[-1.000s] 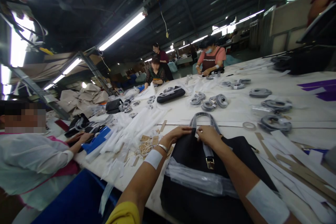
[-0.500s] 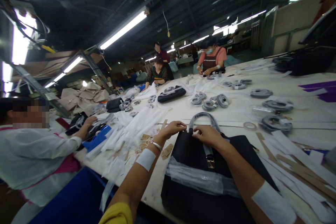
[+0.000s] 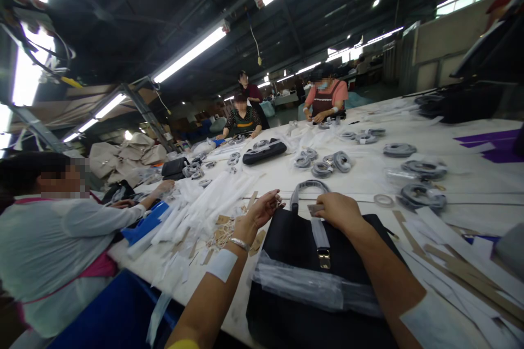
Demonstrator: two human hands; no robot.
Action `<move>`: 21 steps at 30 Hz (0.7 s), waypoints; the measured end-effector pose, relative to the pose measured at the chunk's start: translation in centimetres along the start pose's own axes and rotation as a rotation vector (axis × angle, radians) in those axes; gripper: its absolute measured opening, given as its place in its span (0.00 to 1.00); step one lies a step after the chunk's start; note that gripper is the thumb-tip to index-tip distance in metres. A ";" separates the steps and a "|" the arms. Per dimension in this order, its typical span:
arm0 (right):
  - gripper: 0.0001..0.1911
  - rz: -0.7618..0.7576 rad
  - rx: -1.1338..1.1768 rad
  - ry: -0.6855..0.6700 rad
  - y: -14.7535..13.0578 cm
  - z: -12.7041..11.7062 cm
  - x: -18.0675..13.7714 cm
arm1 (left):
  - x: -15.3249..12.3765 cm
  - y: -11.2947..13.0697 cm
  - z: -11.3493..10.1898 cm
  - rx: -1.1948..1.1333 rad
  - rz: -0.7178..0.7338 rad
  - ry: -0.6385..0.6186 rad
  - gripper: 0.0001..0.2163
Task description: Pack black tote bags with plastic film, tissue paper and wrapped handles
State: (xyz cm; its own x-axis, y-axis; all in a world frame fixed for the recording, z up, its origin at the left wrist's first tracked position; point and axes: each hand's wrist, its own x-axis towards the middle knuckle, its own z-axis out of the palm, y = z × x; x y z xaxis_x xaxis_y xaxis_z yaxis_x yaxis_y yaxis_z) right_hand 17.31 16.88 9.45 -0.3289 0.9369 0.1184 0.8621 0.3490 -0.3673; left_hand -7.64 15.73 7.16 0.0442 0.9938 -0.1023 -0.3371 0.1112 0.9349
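A black handbag (image 3: 282, 305) lies in front of me on the white table, with clear plastic film (image 3: 298, 283) across its body. Grey wrapping covers its arched handle (image 3: 310, 185), and a gold buckle (image 3: 325, 259) sits on the wrapped strap. My right hand (image 3: 338, 210) is closed over the bag's upper part, pinching a small grey-brown tag (image 3: 316, 209) beside the handle. At the bag's upper left corner is my left hand (image 3: 262, 211), its fingers curled together; whatever they hold is too small to make out.
Brown tags with white strings (image 3: 223, 232) lie left of the bag. White plastic sheets (image 3: 196, 204) spread beyond them. Grey wrapped coils (image 3: 341, 162), a tape roll (image 3: 383, 200) and paper strips (image 3: 462, 262) lie farther right. A co-worker (image 3: 61, 251) sits at left; others work across the table.
My right hand has moved away from the handle's left base toward the right, and a tag now shows in its fingers. My left hand has moved slightly left and turned its palm upward.
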 end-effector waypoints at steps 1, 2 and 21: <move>0.08 0.010 0.008 0.012 0.3 -0.1 0.1 | 0.1 0.1 0.0 -0.029 0.018 0.011 0.07; 0.09 0.010 0.043 0.030 0.5 -0.2 0.3 | 0.1 0.1 -0.1 -0.052 0.032 0.021 0.07; 0.22 -0.240 0.953 0.178 -2.8 3.2 1.0 | -1.8 1.8 4.0 0.603 0.396 -0.244 0.31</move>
State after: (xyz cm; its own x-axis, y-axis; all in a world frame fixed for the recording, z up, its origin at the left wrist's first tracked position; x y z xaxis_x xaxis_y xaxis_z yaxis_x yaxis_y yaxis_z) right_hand 13.29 16.80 7.64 -0.3240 0.8598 0.3946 0.0859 0.4421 -0.8928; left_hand -4.52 14.07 10.36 0.2576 0.9211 0.2920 0.1980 -0.3461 0.9171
